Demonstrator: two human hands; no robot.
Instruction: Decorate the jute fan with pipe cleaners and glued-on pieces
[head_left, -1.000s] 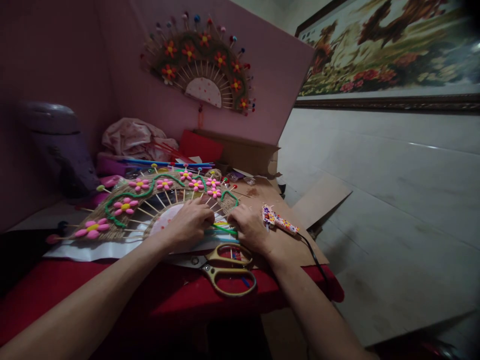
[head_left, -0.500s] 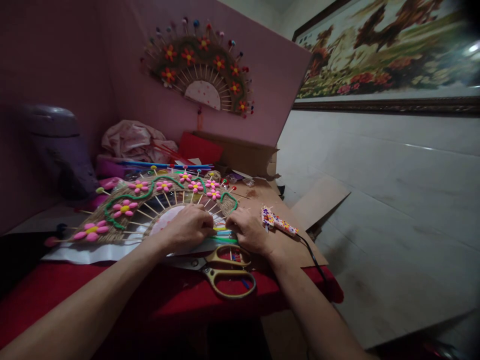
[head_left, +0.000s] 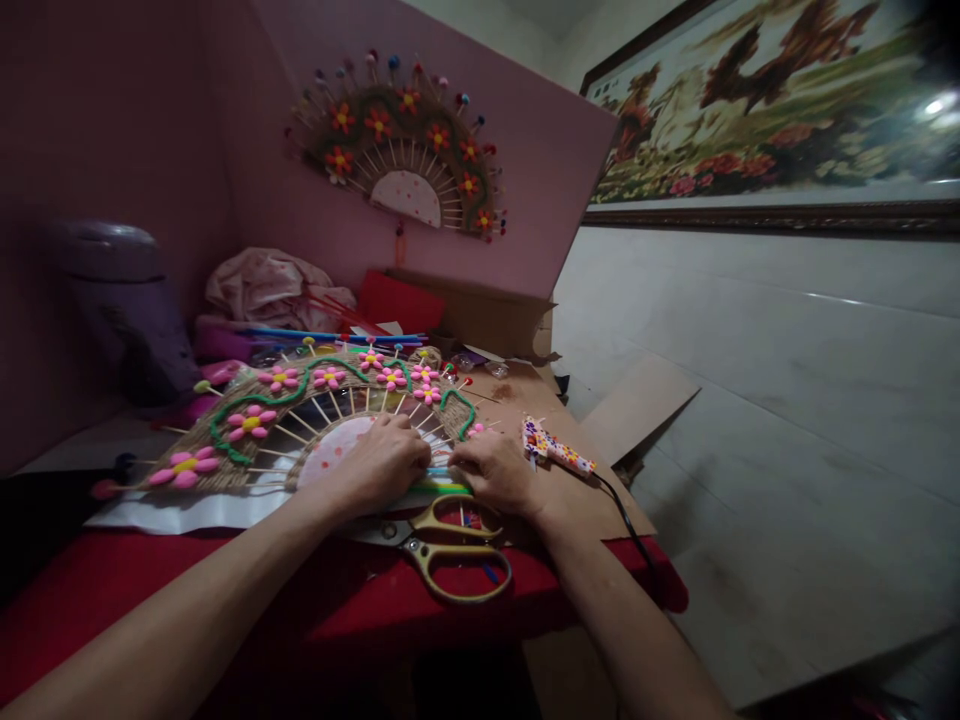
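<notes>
A craft fan [head_left: 300, 415] of wooden sticks, twine, pink flowers and a green pipe-cleaner vine lies flat on the red table [head_left: 247, 600]. My left hand [head_left: 382, 462] rests curled on the fan's pale centre, near its right end. Facing it, my right hand [head_left: 491, 470] is pinched shut. Both hands' fingertips meet on thin green and blue pipe cleaners [head_left: 442, 486] at the fan's lower right edge. Gold-handled scissors [head_left: 442, 545] lie just in front of my hands.
A patterned glue gun [head_left: 559, 450] with a black cord lies on cardboard right of my right hand. A finished fan [head_left: 409, 150] hangs on the pink board behind. Pink cloth, red card, sticks and a purple container [head_left: 127, 300] crowd the back left.
My hands have drawn slightly closer together over the pipe cleaners, and the view has tilted a little upward. Nothing else has moved.
</notes>
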